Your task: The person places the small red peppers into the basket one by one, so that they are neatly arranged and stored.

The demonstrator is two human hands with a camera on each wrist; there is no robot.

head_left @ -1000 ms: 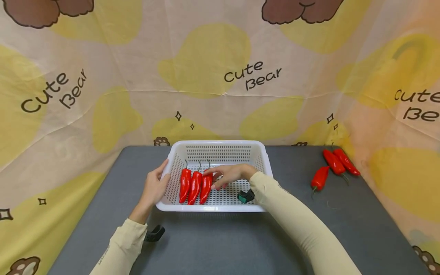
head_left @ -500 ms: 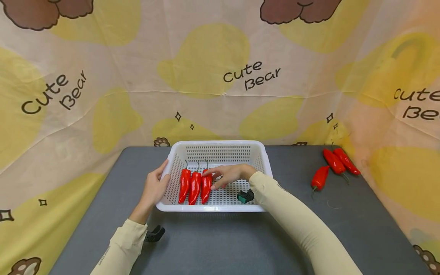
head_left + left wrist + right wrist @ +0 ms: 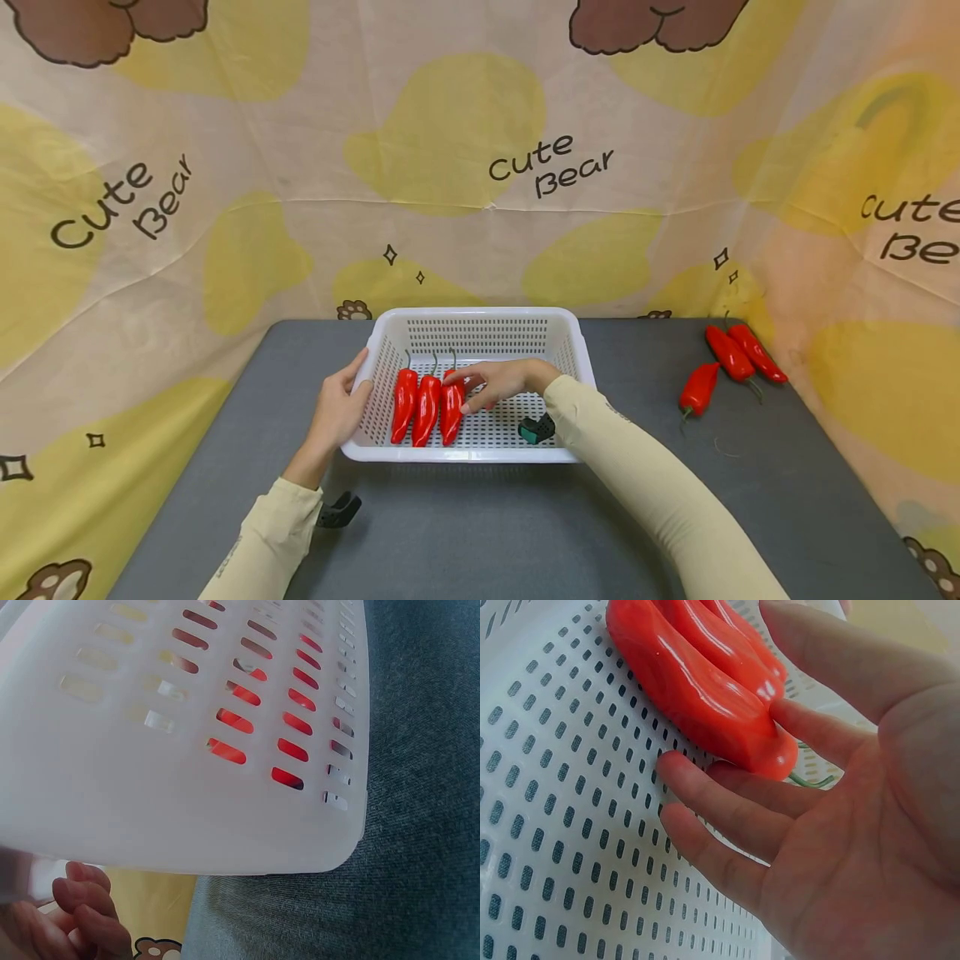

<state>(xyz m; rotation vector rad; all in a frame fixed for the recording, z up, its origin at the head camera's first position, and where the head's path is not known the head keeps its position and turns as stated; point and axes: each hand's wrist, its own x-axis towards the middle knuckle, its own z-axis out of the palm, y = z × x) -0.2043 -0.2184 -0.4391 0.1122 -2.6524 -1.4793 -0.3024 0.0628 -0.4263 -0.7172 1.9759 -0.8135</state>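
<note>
A white perforated plastic basket (image 3: 480, 456) stands on the table in the head view. My left hand (image 3: 339, 404) grips its left side at the rim; in the left wrist view curled fingers (image 3: 90, 904) show beside the basket wall. Inside, three glossy red peppers with green stems lie side by side: a left pepper (image 3: 404, 407), a middle pepper (image 3: 427, 412) and a right pepper (image 3: 452, 417). My right hand (image 3: 498, 382) reaches in over the right pepper. Its fingers are spread and relaxed, the index fingertip touching the pepper near the stem end (image 3: 776, 754) in the right wrist view.
Three more red peppers (image 3: 698, 389) lie on the grey table (image 3: 480, 533) at the far right. A patterned cloth (image 3: 450, 150) hangs close behind the table. Dark wrist devices show at the left wrist (image 3: 339, 510) and right wrist (image 3: 537, 428).
The right pepper has shifted slightly to the right and now lies a little straighter beside the middle one. Both hands stay nearly where they were.
</note>
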